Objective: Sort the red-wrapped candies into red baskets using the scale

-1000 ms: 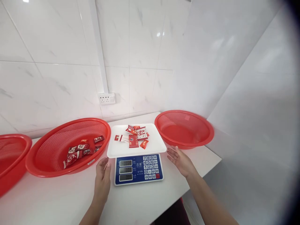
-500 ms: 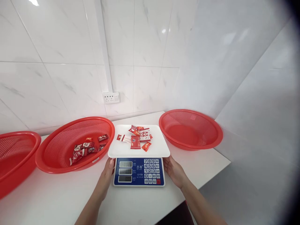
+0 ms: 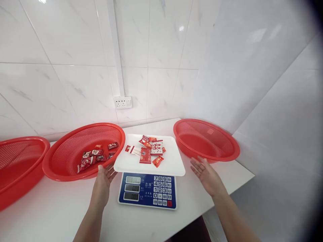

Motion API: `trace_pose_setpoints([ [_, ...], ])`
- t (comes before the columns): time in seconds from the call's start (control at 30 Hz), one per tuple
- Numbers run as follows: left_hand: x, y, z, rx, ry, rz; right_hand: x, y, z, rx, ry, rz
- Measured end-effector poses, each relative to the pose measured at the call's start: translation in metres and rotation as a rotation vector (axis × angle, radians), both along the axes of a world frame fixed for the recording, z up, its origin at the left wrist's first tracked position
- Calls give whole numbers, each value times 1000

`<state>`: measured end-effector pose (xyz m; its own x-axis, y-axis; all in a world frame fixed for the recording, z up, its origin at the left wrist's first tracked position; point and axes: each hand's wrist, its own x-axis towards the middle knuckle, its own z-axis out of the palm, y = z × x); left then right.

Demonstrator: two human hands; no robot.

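A blue and white scale (image 3: 148, 191) stands on the white table, its white tray (image 3: 131, 164) on top. Several red and white wrapped packets (image 3: 145, 156) lie on the tray. To the left of the tray is my left hand (image 3: 103, 183), fingers apart and holding nothing, close to the rim of a red basket. My right hand (image 3: 208, 176) is off the tray's right side, also spread and holding nothing, its fingertips near the right basket's lower rim.
A red basket (image 3: 60, 168) with several wrapped packets stands left of the scale. Another red basket (image 3: 27, 181) is at the far left, and a third (image 3: 227, 148) at the right. A socket (image 3: 123, 103) is on the tiled wall (image 3: 88, 87).
Both hands have moved away from the scale's sides, the left one leftward and the right one rightward. The scale sits slightly nearer and a little turned, and its top display has changed.
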<state>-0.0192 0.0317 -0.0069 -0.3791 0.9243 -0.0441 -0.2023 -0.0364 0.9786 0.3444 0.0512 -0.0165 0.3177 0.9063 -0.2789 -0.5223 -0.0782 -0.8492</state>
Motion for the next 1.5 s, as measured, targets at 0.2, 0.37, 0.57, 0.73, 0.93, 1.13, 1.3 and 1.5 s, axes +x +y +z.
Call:
trace_pose_setpoints([
  [0.2,-11,1,9,145,-180,267,27,9,21,-31,189,-186],
  [0.37,-29,0,13,211,-289,568,38,-1,19,41,174,-340],
  [0.57,-16,3,4,102,-279,452,55,-17,9,206,74,-615],
  [0.73,3,0,-1,86,-138,314,66,-33,-5,152,11,-642],
  [0.93,7,-6,0,110,-60,286,86,-46,-13,-2,-126,-480],
  [1.13,14,-7,-3,4,-105,122,67,-49,-6,-21,-91,-456],
  [1.3,22,-9,-1,-94,-219,-82,-9,-67,-7,-112,45,111],
  [1.5,27,-15,5,-68,-282,-194,-56,-75,-19,-8,-16,518],
])
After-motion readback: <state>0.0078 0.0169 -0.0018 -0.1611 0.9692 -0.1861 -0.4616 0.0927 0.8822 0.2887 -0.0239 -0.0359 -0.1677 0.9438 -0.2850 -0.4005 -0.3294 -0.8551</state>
